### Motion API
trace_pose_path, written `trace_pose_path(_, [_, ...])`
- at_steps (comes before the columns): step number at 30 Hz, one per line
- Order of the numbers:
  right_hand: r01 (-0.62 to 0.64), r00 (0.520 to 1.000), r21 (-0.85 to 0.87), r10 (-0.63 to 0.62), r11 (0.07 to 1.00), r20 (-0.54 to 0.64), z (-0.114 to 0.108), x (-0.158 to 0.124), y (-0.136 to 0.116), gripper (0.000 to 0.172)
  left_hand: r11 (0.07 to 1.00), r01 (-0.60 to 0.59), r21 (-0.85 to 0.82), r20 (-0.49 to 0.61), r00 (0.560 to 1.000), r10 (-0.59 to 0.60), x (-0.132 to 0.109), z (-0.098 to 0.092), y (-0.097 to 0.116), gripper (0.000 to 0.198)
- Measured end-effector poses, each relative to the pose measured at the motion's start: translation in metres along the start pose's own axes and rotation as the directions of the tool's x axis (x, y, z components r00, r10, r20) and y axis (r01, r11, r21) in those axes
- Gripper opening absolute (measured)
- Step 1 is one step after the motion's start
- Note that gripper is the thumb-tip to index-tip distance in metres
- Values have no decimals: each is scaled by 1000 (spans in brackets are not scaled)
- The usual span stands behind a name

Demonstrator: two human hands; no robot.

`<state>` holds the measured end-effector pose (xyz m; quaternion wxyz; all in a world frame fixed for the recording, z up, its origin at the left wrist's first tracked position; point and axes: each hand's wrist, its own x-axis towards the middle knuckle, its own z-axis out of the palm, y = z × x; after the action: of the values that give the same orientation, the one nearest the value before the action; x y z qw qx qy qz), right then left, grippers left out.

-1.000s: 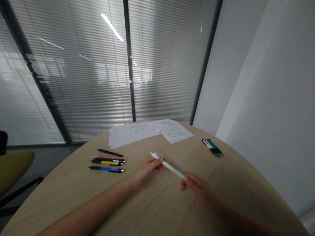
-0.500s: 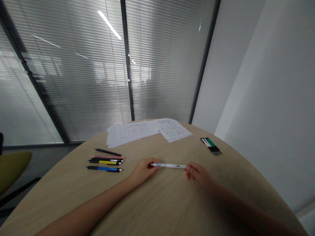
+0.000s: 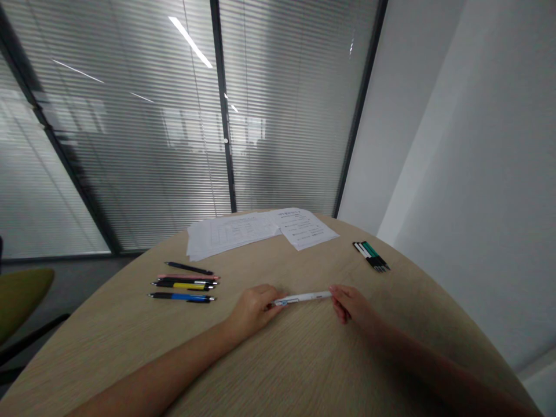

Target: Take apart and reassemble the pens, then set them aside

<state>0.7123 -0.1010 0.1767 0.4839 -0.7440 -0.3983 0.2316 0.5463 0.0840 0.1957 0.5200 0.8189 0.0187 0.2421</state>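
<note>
A white pen stretches between my two hands, low over the near middle of the table. My left hand pinches its left end, where a bit of blue print shows. The right end sits between the thumb and fingers of my right hand. Left of my left hand lie several pens, among them a blue and black pen, a yellow and black pen, a pink pen and a black pen.
Printed paper sheets overlap at the table's far edge. To the right, several green, white and black pens lie side by side. The round wooden table faces blinds behind glass. A yellow-green chair stands at the left.
The pen has tilted slightly, its left end now lower and nearer to me. My left hand has come down a little with it. Both hands keep hold.
</note>
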Motion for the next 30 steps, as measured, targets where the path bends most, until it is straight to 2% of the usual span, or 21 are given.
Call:
trace_pose_path(6, [-11, 998, 22, 12, 1000, -69, 5, 0, 3, 37, 988, -46, 147, 6, 999, 45, 3, 1, 3, 13])
trace_pose_path(11, [-14, 995, -13, 13, 1000, -101, 7, -1, 3, 36, 968, 25, 249, 29, 999, -33, 3, 2, 2, 12])
trace_pose_path(18, [-21, 991, -37, 16, 999, -132, 8, -3, 2, 34, 976, 161, 150, 18, 986, -165, 5, 5, 5, 11])
trace_pose_path(24, [32, 990, -139, -50, 990, -129, 8, -1, 6, 34, 936, 329, 128, 53, 940, -338, 7, 3, 4, 32])
trace_pose_path(30, [73, 991, -110, -84, 991, -103, 5, -2, 5, 33, 920, 361, 156, 97, 921, -377, 10, 2, -1, 36])
